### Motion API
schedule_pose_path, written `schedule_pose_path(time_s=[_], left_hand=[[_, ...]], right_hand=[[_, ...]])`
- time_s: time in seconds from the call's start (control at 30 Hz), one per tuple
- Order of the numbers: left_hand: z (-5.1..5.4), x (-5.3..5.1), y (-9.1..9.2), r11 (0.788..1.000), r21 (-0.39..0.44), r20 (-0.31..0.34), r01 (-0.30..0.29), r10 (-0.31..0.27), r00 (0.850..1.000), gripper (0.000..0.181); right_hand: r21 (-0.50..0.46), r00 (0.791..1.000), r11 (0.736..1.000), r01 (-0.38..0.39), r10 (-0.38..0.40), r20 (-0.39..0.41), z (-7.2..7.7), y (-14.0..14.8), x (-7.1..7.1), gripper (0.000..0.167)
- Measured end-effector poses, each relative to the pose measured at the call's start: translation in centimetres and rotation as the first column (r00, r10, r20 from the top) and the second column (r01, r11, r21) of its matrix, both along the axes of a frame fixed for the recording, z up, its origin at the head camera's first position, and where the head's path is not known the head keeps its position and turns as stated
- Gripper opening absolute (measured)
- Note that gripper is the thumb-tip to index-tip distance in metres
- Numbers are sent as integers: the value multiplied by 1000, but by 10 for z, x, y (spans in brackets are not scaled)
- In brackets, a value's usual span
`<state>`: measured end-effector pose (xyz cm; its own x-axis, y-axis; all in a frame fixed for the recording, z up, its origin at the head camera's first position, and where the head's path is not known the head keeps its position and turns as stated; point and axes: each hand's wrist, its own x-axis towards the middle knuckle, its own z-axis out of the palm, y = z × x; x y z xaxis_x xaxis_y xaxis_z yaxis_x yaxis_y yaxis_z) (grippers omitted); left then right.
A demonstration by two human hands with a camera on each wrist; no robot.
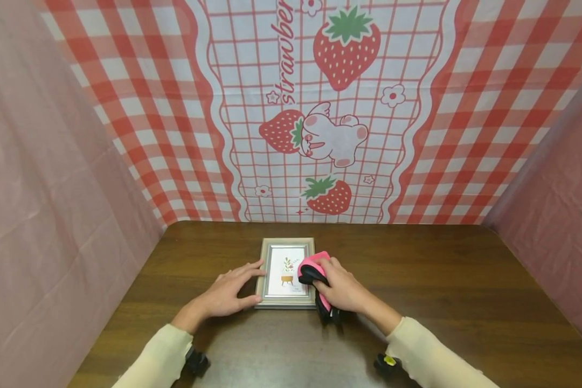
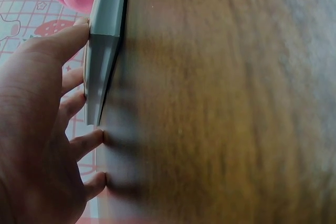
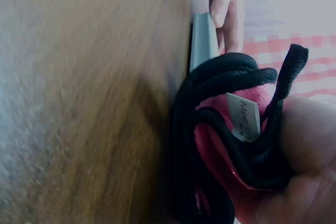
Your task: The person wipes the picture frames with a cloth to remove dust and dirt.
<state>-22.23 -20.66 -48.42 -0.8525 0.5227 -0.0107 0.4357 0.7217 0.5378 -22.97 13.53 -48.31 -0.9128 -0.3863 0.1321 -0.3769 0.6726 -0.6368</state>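
Observation:
A picture frame [image 1: 287, 303] with a silver-beige border lies flat on the table; its picture is a potted plant. My left hand [image 1: 227, 291] touches the frame's left edge with spread, fairly straight fingers, as the left wrist view also shows at the frame's side [image 2: 104, 51]. On the right, my right hand [image 1: 341, 285] grips a folded pink cloth with black edging [image 1: 314, 269]. The cloth lies over the frame's right border and part of the glass. In the right wrist view, the bunched cloth [image 3: 210, 93] shows a white label [image 3: 244, 116] with print.
The dark brown wooden table [image 1: 417, 269] extends around the frame. Behind it hangs a red-and-white checked strawberry cloth [image 1: 320, 161]. Pink fabric [image 1: 53, 215] covers the left side, and more hangs at the right. Dark wrist devices [image 1: 196, 362] sit below both sleeves.

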Motion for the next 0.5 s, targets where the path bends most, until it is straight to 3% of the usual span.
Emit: schedule_pose_path(time_s=[0.1, 0.23, 0.27, 0.33, 0.47, 0.5], left_hand=[[1, 0, 0, 1000, 1, 1, -1, 1, 1000, 61], [0, 0, 0, 1000, -1, 4, -5, 5, 1000, 61], [0, 0, -1, 1000, -1, 1, -5, 5, 1000, 61], [-1, 0, -1, 1000, -3, 3, -7, 7, 1000, 61], [0, 1, -2, 1000, -4, 3, -7, 7, 1000, 61], [0, 1, -2, 1000, -4, 4, -7, 7, 1000, 61]], right_hand=[[5, 999, 1000, 9, -9, 46, 17, -3, 14, 45], [24, 999, 1000, 12, -13, 43, 18, -4, 21, 44], [13, 1000, 1000, 1, -1, 4, 10, -2, 18, 42], [6, 1000, 1000, -7, 7, -2, 8, -1, 18, 42], [28, 998, 999, -23, 25, -65, -35, 9, -6, 49], [25, 999, 1000, -17, 18, -37, -33, 8, -5, 51]])
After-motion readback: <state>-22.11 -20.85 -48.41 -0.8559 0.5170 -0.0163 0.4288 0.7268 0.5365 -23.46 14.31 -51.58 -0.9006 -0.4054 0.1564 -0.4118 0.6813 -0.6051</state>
